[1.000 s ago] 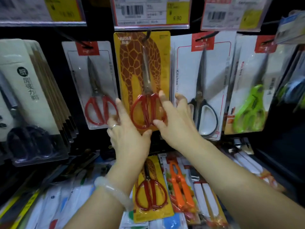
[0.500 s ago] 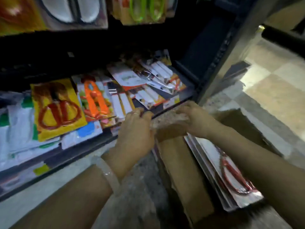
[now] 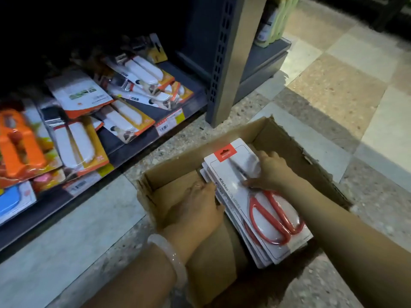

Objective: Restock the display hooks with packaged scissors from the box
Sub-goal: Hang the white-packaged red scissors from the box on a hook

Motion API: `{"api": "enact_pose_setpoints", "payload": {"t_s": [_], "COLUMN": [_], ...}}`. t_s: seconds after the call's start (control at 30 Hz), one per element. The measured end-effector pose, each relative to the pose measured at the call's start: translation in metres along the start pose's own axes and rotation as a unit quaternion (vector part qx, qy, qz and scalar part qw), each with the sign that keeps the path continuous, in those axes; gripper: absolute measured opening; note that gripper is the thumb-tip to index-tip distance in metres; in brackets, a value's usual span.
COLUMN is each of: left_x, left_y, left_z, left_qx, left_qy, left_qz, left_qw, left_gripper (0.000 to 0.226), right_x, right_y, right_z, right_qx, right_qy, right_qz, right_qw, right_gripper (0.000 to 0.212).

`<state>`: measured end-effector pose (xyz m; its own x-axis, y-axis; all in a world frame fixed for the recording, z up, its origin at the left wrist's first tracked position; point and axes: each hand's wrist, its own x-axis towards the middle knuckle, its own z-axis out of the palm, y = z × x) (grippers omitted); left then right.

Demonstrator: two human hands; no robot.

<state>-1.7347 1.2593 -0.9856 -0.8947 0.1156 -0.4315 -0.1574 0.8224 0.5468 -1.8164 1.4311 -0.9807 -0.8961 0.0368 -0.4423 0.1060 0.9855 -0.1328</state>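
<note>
An open cardboard box (image 3: 287, 141) stands on the floor and holds a stack of white packs of red-handled scissors (image 3: 258, 205). My right hand (image 3: 270, 170) grips the right edge of the top pack, thumb across its front and fingers behind it. At the stack's left edge my left hand (image 3: 195, 205) reaches into the box, its fingertips touching the packs. The display hooks are out of view.
A low shelf (image 3: 124, 141) at the left carries loose packs of peelers (image 3: 77, 141) and an orange tool (image 3: 15, 143). A grey shelving upright (image 3: 224, 70) stands just behind the box. Tiled floor (image 3: 333, 90) spreads to the right.
My view dropped from the hanging scissors to the floor box. Both hands left the giraffe-print pack on the hook, went past the box flap, and now are on the stack inside.
</note>
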Motion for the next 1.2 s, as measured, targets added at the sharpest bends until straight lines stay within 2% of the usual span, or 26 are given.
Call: {"api": "enact_pose_setpoints", "payload": {"t_s": [0.1,0.2,0.27,0.33,0.43,0.53,0.6,0.67,0.73,0.8,0.83,0.87,0.93,0.97,1.03,1.07,1.1,1.17,1.2], "left_x": [0.012,0.020,0.020,0.020,0.027,0.022,0.012,0.001,-0.006,-0.010,-0.011,-0.011,-0.009,-0.007,-0.003,-0.002,-0.003,-0.005,-0.006], "left_y": [0.004,0.009,0.014,0.020,0.020,0.025,0.030,0.037,0.045,0.049,0.050,0.050,0.044,0.039,0.024,0.017,0.011,0.000,-0.005], "left_z": [0.017,0.030,0.035,0.042,0.065,0.067,0.063,0.059,0.053,0.042,0.034,0.025,0.007,-0.002,-0.018,-0.026,-0.032,-0.039,-0.041], "left_qx": [-0.011,-0.054,-0.149,-0.263,-0.368,-0.416,-0.460,-0.522,-0.566,-0.565,-0.570,-0.577,-0.577,-0.573,-0.552,-0.541,-0.531,-0.516,-0.513], "left_qy": [-0.039,-0.068,-0.102,-0.128,-0.137,-0.135,-0.139,-0.127,-0.076,-0.008,0.017,0.034,0.070,0.092,0.132,0.141,0.145,0.151,0.154], "left_qz": [-0.020,-0.046,-0.093,-0.122,-0.139,-0.146,-0.153,-0.169,-0.187,-0.178,-0.166,-0.156,-0.137,-0.129,-0.109,-0.099,-0.091,-0.080,-0.078], "left_qw": [0.999,0.995,0.979,0.948,0.909,0.887,0.863,0.826,0.800,0.806,0.804,0.801,0.802,0.804,0.816,0.823,0.830,0.839,0.841], "left_gripper": [0.042,0.043,0.040,0.034,0.077,0.076,0.082,0.072,0.056,0.046,0.044,0.042,0.042,0.043,0.045,0.045,0.044,0.042,0.042], "right_x": [0.000,0.000,-0.001,0.000,-0.003,-0.011,-0.021,-0.034,-0.042,-0.044,-0.043,-0.041,-0.036,-0.030,-0.017,-0.011,-0.009,-0.010,-0.010], "right_y": [0.019,0.026,0.027,0.030,0.032,0.041,0.046,0.047,0.044,0.035,0.030,0.024,0.016,0.015,0.020,0.024,0.026,0.027,0.027], "right_z": [0.000,0.003,0.006,0.009,0.005,-0.001,-0.005,-0.008,-0.008,-0.008,-0.010,-0.012,-0.019,-0.020,-0.014,-0.008,-0.002,0.012,0.018], "right_qx": [0.009,0.103,0.144,0.194,0.276,0.329,0.409,0.500,0.560,0.585,0.601,0.622,0.652,0.631,0.465,0.349,0.254,0.171,0.155], "right_qy": [-0.050,-0.061,-0.044,-0.035,-0.042,-0.070,-0.101,-0.130,-0.151,-0.143,-0.124,-0.098,-0.026,0.019,0.077,0.056,0.004,-0.099,-0.110], "right_qz": [0.055,0.070,0.070,0.053,0.025,0.047,0.046,0.024,0.012,0.014,0.014,0.015,0.016,0.013,0.020,0.033,0.051,0.078,0.078], "right_qw": [0.997,0.990,0.986,0.979,0.960,0.941,0.906,0.856,0.814,0.798,0.789,0.777,0.758,0.775,0.882,0.935,0.966,0.977,0.979], "right_gripper": [0.090,0.069,0.071,0.069,0.038,0.022,0.016,0.014,0.024,0.030,0.023,0.014,0.016,0.019,0.023,0.032,0.047,0.075,0.081]}}
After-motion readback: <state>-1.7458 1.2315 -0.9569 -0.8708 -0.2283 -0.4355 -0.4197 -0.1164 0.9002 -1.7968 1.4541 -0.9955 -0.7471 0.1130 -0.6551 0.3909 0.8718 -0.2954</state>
